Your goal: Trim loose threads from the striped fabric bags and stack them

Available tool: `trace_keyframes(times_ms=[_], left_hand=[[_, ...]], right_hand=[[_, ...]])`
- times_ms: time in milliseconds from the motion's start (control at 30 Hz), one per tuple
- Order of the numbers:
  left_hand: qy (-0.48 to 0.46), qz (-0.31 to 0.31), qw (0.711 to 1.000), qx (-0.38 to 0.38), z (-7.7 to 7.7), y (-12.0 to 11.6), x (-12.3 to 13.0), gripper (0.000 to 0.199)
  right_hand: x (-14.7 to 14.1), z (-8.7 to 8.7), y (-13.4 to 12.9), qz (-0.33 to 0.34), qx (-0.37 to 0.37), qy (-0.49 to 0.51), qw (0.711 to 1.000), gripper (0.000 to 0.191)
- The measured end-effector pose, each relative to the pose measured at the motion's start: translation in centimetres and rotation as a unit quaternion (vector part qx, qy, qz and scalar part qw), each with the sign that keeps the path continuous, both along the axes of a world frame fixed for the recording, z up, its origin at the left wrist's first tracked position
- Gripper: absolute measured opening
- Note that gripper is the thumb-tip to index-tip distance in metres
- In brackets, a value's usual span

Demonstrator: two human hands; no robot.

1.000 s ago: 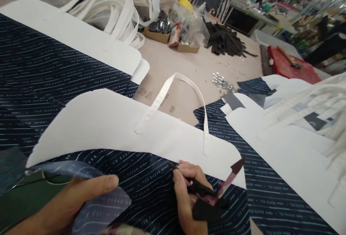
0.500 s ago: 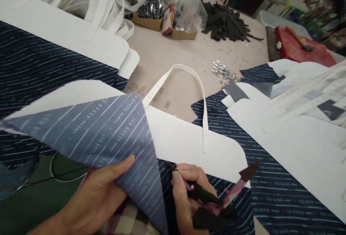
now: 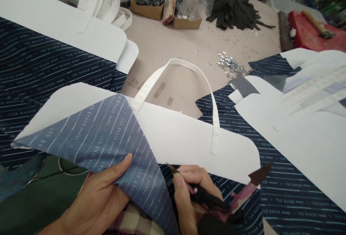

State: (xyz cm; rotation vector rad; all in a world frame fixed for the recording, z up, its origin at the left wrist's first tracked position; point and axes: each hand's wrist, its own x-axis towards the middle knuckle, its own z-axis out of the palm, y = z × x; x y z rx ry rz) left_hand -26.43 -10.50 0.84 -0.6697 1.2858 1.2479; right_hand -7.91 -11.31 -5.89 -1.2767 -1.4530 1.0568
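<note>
My left hand [image 3: 100,195] grips the folded-over corner of a navy striped fabric piece [image 3: 100,137], its paler underside facing up, thumb on top. My right hand [image 3: 191,195] is closed around a dark tool with pink parts [image 3: 243,195]; one narrow pointed tip shows at the fingertips and a wider dark blade points right. Both hands are near the bottom centre, the right one over dark fabric below a white panel [image 3: 189,130]. A white strap [image 3: 183,63] arches up from this panel, its right end lying on it.
More navy fabric with white panels lies at the left [image 3: 67,29] and right [image 3: 297,137]. Behind are cardboard boxes [image 3: 186,23] with plastic bags, a dark strip pile [image 3: 235,8], loose metal pieces [image 3: 229,63] and a hammer [image 3: 316,22] on a red block. White straps [image 3: 100,0] are heaped at upper left.
The view has shifted a little, so the background sits higher and the right-hand items further right. The folded corner lies slightly further left and flatter. Both hands keep their hold.
</note>
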Motion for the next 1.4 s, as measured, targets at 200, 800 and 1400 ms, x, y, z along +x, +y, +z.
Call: trace_keyframes(times_ms=[200, 800, 1400], left_hand=[[-0.038, 0.025, 0.999, -0.001, -0.2, 0.0, 0.2, 0.056], [-0.042, 0.017, 0.999, 0.019, -1.0, -0.8, -0.2, 0.103], [-0.016, -0.022, 1.0, 0.002, -0.7, -0.6, 0.3, 0.041]], right_hand=[[3.0, -1.6, 1.0, 0.131, -0.012, 0.012, 0.991, 0.009], [-1.8, 1.2, 0.5, -0.042, 0.086, -0.072, 0.993, 0.018], [-1.5, 2.3, 0.0, -0.082, -0.011, 0.023, 0.996, 0.021]])
